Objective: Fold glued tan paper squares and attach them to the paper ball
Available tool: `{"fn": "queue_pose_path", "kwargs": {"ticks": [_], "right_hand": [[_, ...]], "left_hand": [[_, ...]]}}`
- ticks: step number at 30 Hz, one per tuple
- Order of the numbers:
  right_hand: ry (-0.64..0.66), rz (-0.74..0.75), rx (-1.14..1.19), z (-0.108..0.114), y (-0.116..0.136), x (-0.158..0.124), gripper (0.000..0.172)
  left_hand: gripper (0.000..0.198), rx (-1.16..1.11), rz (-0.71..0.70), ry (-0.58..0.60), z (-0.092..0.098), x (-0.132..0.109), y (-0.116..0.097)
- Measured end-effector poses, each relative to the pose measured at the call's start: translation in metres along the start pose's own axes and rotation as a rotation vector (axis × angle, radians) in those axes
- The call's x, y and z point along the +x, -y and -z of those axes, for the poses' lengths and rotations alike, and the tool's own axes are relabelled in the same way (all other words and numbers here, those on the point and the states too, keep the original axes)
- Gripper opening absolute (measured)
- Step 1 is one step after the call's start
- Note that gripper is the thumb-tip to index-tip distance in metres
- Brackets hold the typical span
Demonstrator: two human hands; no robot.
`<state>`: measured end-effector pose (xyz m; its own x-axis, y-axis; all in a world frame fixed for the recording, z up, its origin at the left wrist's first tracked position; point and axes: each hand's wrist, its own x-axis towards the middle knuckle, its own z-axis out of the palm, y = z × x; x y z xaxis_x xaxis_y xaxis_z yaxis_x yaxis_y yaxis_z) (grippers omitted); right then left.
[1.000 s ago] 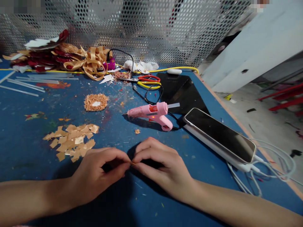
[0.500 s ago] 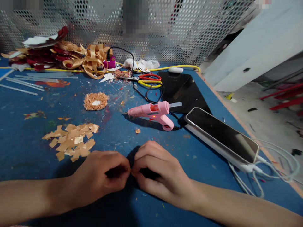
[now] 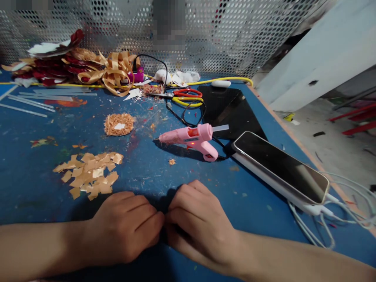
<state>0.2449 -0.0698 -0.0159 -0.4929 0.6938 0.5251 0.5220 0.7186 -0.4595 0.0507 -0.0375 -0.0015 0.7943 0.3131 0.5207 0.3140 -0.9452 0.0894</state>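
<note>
My left hand is closed, its fingers curled and knuckles up. Just to its right, my right hand is closed too, and the fingertips of both meet low over the blue table. Whatever sits between the fingers is hidden by them. Beyond the left hand lies a loose pile of tan ribbon pieces. Further back is a fuzzy tan ring-shaped piece with a white centre. A pink glue gun, with a clear stick in its back and a small light on, lies beyond the right hand.
A phone on a white block with white cables stands at the right. Behind are scissors, a black tablet-like slab, a tan ribbon coil, dark red pieces and clear glue sticks. Perforated metal borders the back.
My fingers have curled in more tightly and the hands have turned knuckles-up. The small tan bit seen between the fingertips is now covered. The view has shifted slightly.
</note>
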Motion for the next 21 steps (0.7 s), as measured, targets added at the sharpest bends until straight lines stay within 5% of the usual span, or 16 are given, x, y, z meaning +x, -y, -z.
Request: {"fn": "queue_pose_path", "kwargs": {"ticks": [8, 12, 14, 17, 21], "right_hand": [[-0.020, 0.053, -0.144, -0.002, 0.005, -0.002, 0.029], [-0.092, 0.064, -0.063, -0.001, 0.006, -0.004, 0.018], [-0.185, 0.046, 0.060, 0.003, 0.008, -0.003, 0.014], [-0.304, -0.051, 0.219, 0.010, 0.009, 0.000, 0.030], [-0.246, -0.213, 0.208, 0.013, 0.004, 0.005, 0.010]], "left_hand": [[0.029, 0.059, -0.145, 0.083, 0.004, -0.004, -0.008], [0.021, 0.031, -0.126, 0.064, 0.007, -0.003, -0.007], [0.016, -0.092, -0.008, 0.082, 0.008, 0.001, -0.002], [0.012, -0.381, 0.357, 0.133, 0.006, 0.009, 0.006], [0.012, -0.586, 0.588, 0.148, 0.005, 0.014, 0.011]]}}
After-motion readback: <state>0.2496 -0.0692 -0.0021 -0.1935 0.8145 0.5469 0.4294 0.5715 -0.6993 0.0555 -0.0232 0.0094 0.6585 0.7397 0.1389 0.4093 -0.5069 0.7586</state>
